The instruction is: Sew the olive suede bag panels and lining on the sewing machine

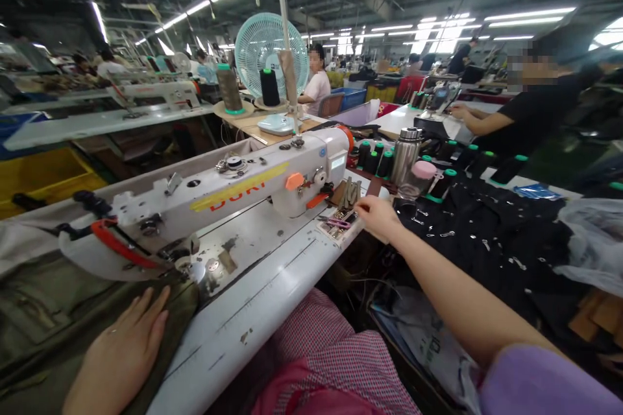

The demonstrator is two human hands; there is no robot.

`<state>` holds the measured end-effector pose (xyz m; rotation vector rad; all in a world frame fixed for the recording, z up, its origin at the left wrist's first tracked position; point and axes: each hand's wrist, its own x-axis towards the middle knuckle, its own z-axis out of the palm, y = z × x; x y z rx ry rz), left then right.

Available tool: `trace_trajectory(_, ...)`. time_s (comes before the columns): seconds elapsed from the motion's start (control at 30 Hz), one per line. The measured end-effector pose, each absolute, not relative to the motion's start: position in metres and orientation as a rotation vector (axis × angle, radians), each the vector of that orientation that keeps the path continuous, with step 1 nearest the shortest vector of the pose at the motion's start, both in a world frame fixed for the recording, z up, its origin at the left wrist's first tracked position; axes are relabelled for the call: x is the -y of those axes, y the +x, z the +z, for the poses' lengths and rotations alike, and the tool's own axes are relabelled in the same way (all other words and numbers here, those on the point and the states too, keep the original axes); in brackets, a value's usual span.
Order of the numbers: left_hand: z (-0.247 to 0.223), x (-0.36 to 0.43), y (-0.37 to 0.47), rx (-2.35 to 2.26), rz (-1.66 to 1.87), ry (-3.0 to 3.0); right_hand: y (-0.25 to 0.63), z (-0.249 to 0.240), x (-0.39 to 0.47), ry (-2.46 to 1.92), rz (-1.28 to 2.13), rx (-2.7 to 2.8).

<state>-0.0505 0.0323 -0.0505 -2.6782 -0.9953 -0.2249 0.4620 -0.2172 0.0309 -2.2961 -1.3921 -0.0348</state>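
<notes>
Olive green fabric [43,311] lies at the left end of the sewing machine [243,175], partly under its needle end. My left hand [126,343] rests flat on this fabric, fingers spread. At the right end of the machine table, my right hand [377,215] has its fingers closed together over the edge of a small tray [335,233]. The tray holds purple-handled snips [337,222] and small metal pieces. What the right fingertips pinch, if anything, is too small to make out.
Behind the right hand stand a steel bottle [406,152], a pink-lidded jar [423,172] and several dark thread cones. Black fabric [487,227] with zipper pulls covers the right side. A fan [271,55] stands behind the machine. A person in black [530,107] works at the right.
</notes>
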Motion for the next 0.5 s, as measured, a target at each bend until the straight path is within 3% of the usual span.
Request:
trace_trajectory(0.17, -0.04, -0.025, -0.046, 0.991, -0.124, -2.631, 0.532, 0.045, 0.197, -2.586, 0.119, 1.061)
trace_trajectory(0.5, -0.04, -0.024, -0.048, 0.955, -0.109, -2.65, 0.578, 0.048, 0.209, -2.688, 0.3, 0.856)
